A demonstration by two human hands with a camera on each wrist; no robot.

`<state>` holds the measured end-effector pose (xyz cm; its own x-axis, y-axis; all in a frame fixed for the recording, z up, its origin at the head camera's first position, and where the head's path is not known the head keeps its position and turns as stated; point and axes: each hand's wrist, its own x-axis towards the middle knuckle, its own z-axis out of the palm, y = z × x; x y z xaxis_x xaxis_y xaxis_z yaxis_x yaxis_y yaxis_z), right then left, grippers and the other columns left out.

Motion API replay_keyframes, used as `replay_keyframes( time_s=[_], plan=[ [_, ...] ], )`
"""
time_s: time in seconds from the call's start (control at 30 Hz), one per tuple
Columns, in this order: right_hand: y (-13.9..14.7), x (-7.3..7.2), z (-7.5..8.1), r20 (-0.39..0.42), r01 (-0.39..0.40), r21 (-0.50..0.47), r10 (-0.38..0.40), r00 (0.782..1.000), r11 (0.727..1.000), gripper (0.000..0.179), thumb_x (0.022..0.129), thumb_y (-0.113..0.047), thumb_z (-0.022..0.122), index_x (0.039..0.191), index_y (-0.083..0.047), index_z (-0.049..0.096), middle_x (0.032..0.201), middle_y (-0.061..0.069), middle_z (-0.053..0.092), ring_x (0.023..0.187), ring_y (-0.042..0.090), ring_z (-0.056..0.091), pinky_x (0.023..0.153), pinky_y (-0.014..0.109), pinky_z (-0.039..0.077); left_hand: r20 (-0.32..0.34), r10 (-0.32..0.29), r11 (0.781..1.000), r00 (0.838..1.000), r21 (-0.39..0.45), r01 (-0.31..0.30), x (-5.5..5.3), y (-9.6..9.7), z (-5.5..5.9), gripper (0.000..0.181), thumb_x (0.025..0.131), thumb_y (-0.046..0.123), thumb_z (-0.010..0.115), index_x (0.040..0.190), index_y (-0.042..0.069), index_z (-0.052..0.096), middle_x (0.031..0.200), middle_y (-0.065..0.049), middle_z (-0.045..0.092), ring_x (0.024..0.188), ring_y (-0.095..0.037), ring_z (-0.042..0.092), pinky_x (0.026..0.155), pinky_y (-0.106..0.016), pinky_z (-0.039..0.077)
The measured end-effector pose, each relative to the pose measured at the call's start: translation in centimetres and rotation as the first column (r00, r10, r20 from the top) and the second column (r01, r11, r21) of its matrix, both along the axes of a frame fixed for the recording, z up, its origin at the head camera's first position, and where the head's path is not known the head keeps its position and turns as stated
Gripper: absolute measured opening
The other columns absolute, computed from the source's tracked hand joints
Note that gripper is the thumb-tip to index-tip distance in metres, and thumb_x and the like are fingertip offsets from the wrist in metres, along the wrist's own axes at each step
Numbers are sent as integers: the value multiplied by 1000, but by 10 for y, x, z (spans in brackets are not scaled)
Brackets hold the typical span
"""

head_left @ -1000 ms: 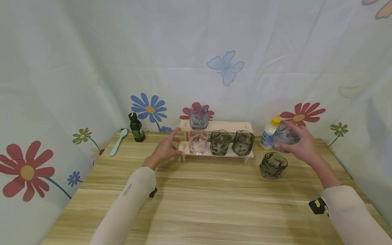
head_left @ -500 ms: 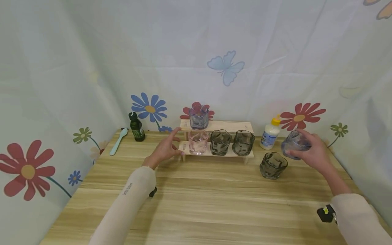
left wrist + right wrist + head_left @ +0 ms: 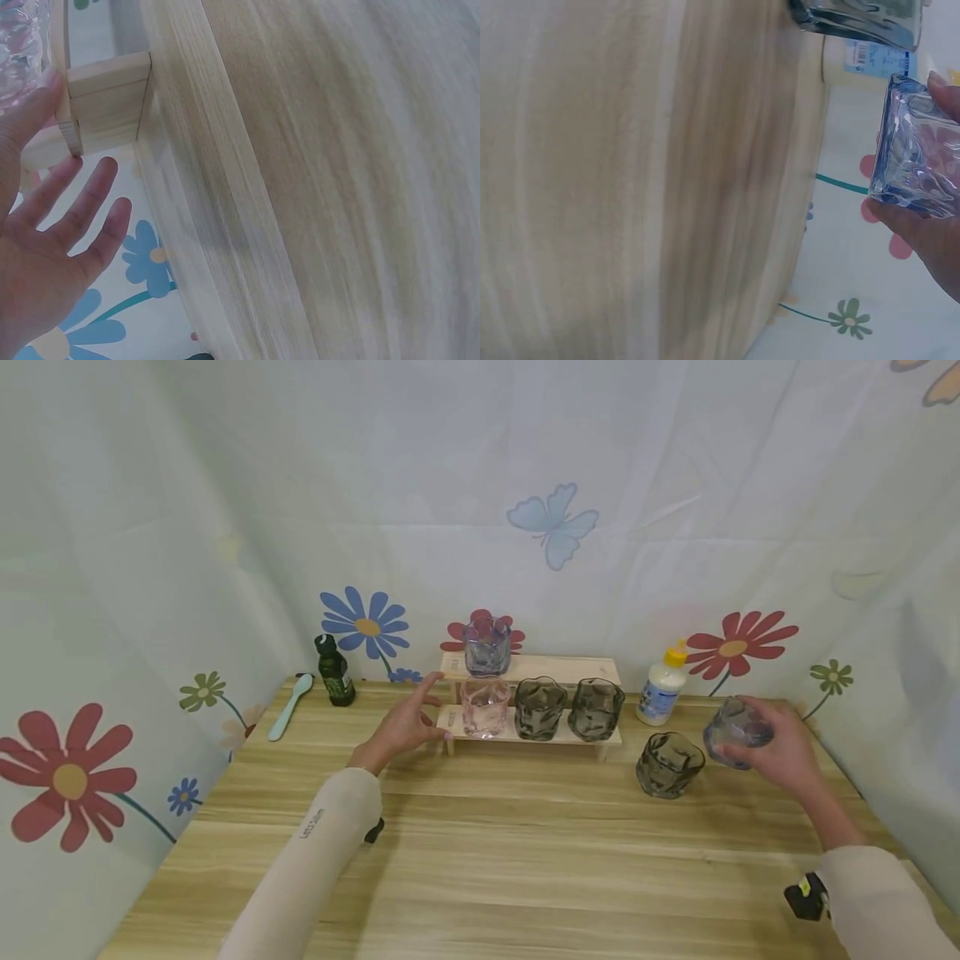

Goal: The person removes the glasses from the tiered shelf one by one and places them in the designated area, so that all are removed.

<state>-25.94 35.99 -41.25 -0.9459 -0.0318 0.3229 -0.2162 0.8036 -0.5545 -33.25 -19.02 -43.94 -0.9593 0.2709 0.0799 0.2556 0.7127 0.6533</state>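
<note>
My right hand (image 3: 786,745) holds a clear bluish glass (image 3: 913,146) between thumb and fingers. In the right wrist view, the glass is off the tabletop. A dark grey glass (image 3: 670,766) stands on the table to its left. My left hand (image 3: 401,724) is at the left end of a two-tier wooden stand (image 3: 551,668), thumb and index finger touching it, other fingers spread. On the lower tier stand a pink glass (image 3: 485,708) and two dark grey glasses (image 3: 540,710). A bluish-purple glass (image 3: 487,647) stands on the upper tier, at its left.
A white bottle with a yellow cap (image 3: 662,689) stands right of the stand. At the back left are a small dark green bottle (image 3: 335,672) and a pale mint spoon (image 3: 290,708). A floral curtain (image 3: 420,485) hangs behind the wooden table (image 3: 525,860).
My right hand has carried the bluish glass to the right and nearer to me, away from in front of the white bottle. The left hand has stayed at the stand.
</note>
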Motion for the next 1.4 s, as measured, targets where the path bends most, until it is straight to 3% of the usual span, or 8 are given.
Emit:
replay_keyframes(
  time_s=[0.23,0.73,1.2,1.4],
  plan=[
    [5,1,-13,69,-22,8,22,997,1000,90,78,-17,85,150,3,36,138,42,41,116,58,44,84,67,43,2,5,1000,1000,7,-5,1,0,0,105,80,19,85,158,33,17,138,-16,60,90,-28,71,78,-45,57],
    [7,4,-35,184,-47,40,39,982,998,93,75,-21,88,149,3,37,128,43,40,111,57,46,87,71,42,3,8,1000,1000,6,-8,1,1,1,104,81,20,84,158,34,16,139,-16,60,94,-30,71,80,-45,57],
    [7,4,-40,157,-60,33,54,986,998,90,73,-18,89,146,3,40,126,42,43,108,54,48,86,68,42,0,20,1000,1000,12,-20,0,1,-1,106,80,21,86,158,36,16,138,-14,60,95,-30,71,82,-46,57],
    [8,5,-44,106,-71,21,68,992,997,87,70,-13,89,142,4,44,124,40,46,108,54,48,84,67,43,7,18,1000,1000,2,-18,0,1,-1,106,80,22,86,158,36,16,139,-14,60,95,-30,71,82,-46,56]
  ],
)
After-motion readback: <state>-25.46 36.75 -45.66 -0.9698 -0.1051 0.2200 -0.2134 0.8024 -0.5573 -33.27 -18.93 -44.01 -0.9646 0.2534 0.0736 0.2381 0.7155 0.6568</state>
